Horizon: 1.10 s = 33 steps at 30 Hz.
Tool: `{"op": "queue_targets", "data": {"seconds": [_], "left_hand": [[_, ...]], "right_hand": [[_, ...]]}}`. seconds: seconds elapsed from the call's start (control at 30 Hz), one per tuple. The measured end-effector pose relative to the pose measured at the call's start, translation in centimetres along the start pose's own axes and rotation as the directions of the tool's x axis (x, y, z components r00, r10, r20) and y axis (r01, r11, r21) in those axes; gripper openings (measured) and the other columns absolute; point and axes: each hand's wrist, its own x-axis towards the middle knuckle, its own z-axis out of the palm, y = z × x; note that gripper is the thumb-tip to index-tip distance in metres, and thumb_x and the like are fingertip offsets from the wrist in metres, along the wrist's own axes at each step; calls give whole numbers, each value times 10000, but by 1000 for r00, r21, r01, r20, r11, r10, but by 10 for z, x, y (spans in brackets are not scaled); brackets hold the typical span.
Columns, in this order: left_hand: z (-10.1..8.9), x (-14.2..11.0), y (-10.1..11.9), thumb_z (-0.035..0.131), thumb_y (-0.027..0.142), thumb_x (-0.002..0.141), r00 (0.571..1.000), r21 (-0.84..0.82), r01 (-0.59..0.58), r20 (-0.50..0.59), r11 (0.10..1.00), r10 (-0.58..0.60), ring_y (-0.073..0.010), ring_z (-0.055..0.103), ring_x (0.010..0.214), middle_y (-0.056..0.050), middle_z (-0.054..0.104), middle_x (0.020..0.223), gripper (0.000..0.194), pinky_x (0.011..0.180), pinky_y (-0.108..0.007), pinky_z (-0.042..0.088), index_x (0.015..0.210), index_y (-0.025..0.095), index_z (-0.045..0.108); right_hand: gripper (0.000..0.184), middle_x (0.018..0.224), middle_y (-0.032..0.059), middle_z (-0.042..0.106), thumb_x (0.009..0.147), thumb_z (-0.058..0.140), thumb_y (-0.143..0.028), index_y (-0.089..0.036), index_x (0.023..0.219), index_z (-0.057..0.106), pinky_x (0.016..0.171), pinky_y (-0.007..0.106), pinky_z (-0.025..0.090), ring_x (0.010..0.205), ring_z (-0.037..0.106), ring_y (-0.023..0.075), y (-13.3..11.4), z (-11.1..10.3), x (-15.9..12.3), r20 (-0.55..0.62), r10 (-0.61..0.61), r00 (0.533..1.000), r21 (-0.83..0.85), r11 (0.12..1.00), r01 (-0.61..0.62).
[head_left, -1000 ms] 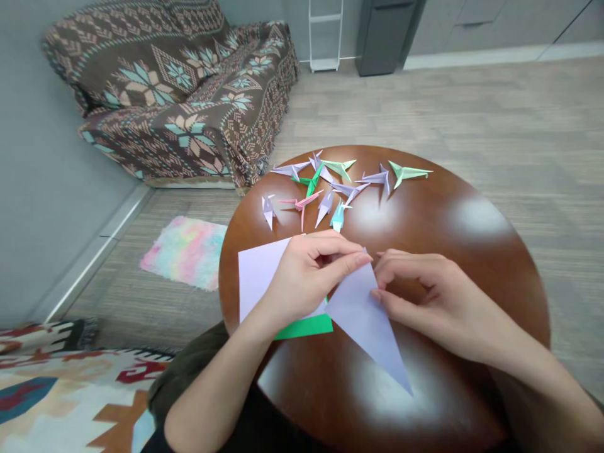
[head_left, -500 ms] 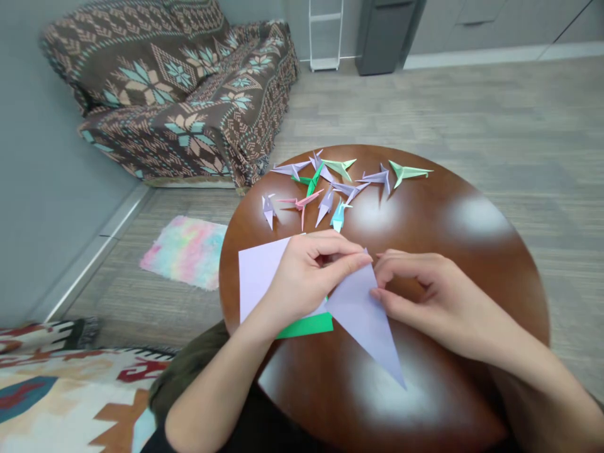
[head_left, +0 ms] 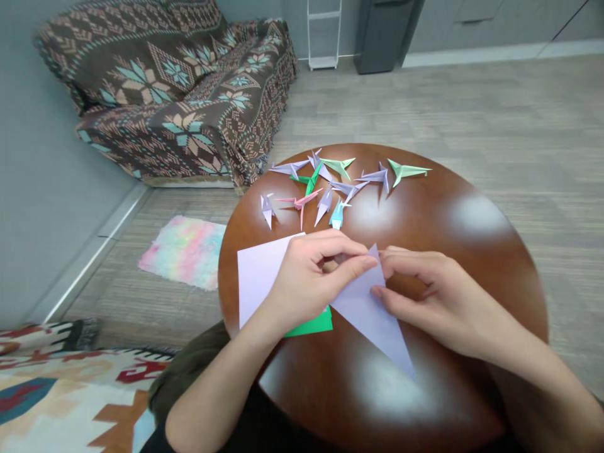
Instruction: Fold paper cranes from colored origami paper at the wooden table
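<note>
A purple sheet of origami paper (head_left: 372,321), folded into a triangle, is held up above the round table. My left hand (head_left: 316,277) pinches its upper part between thumb and fingers. On the paper's right edge my right hand (head_left: 425,289) is closed, thumb in front and fingers behind. One pointed corner hangs down toward me. Beneath my left hand lie a flat light-purple sheet (head_left: 259,270) and a green sheet (head_left: 314,324), both partly covered by the hand and forearm.
Several folded paper cranes, among them a pink one (head_left: 299,201), a blue one (head_left: 338,215) and a pale green one (head_left: 406,171), stand at the far side of the brown round table (head_left: 472,251). A patterned sofa (head_left: 189,107) and fluffy rug (head_left: 184,251) are beyond.
The folded purple paper has shifted slightly to the right with both hands, and its lower point has swung right and up a little. Both hands keep their hold.
</note>
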Motion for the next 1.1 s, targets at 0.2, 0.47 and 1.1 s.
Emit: {"op": "queue_targets", "data": {"seconds": [0.2,0.47,1.1], "left_hand": [[-1,0,-3,716,307,915,969,83,84,225,993,-100,-131,531,683,1,599,712,245,618,-263,382,729,149,700],[-18,5,-4,664,169,850,949,144,103,282,984,-140,-106,467,665,39,541,670,192,632,-247,364,671,165,594],[-15,3,2,689,105,783,917,58,48,393,997,-67,-96,497,659,47,564,712,110,606,-241,357,721,163,620]], "right_hand": [[146,802,23,696,947,658,-237,-196,809,683,620,297,433,707,598,173,4,-1,-1,-173,33,984,51,998,-24],[192,750,13,656,933,652,-243,-193,748,638,569,290,374,656,556,160,5,-3,1,-187,74,980,32,997,-69],[164,747,-20,618,901,712,-182,-205,741,694,637,260,464,690,594,140,-1,2,0,-8,9,1000,163,987,-8]]}}
